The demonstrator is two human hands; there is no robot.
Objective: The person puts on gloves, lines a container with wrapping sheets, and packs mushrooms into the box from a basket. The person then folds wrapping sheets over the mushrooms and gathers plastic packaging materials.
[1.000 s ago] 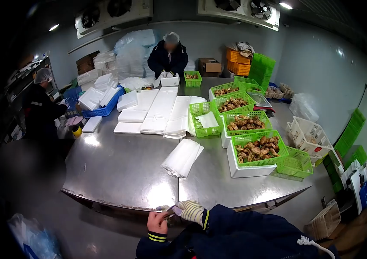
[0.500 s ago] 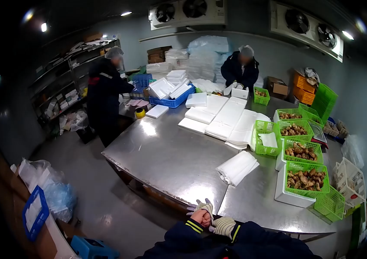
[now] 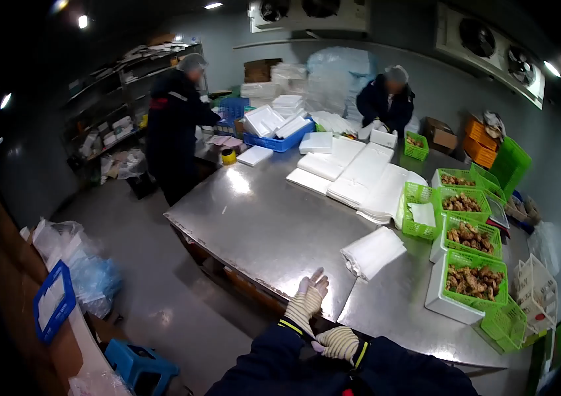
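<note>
My left hand (image 3: pixel 307 301) wears a cream-and-dark striped knit glove with pale fingertips. It is raised over the near table edge, palm partly up and fingers spread. My right hand (image 3: pixel 338 344), in a matching striped glove, is closed at the left wrist. Its fingers appear to pinch the cuff of the left glove; the exact grip is small and partly hidden. Beyond the hands, a folded stack of white sheets (image 3: pixel 373 253) lies on the metal table (image 3: pixel 247 224).
Green baskets of brown, knobbly pieces (image 3: pixel 475 280) line the right side, some on white foam boxes. White sheets (image 3: pixel 360 175) and a blue crate (image 3: pixel 280 142) of foam boxes lie farther back. Two co-workers stand across the table. A blue stool (image 3: pixel 138 366) is at lower left.
The left hand has opened from a clasped pose, its fingers now spread inside the glove. My right hand stays low by the left wrist. The view has shifted slightly left.
</note>
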